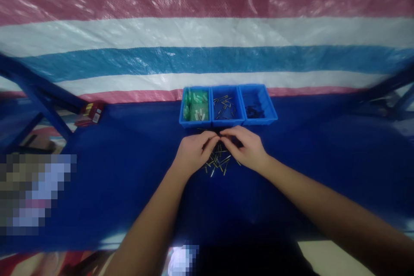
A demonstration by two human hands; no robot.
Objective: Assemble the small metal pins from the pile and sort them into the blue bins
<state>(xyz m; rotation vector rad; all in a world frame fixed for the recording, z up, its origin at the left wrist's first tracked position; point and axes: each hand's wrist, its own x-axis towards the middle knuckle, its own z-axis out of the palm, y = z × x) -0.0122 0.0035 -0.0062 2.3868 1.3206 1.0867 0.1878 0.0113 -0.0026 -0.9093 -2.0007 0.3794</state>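
My left hand (193, 150) and my right hand (246, 145) meet fingertip to fingertip just in front of the blue bins. Both are closed in a pinch; whatever is between the fingers is too small to name. Under and between them lies a loose pile of thin, brass-coloured pin-like pieces (217, 161) on the blue table. Beyond stand three joined blue bins. The left bin (195, 123) holds a green bag with small white pieces, the middle bin (228, 123) holds scattered thin metal pieces, and the right bin (261, 121) holds small dark pieces.
A dark red box (89, 114) stands at the table's left back, beside a blue metal frame (48, 103). A striped plastic sheet (207, 60) hangs behind the blue table (136, 151). Another blue frame post (381, 88) rises at the right.
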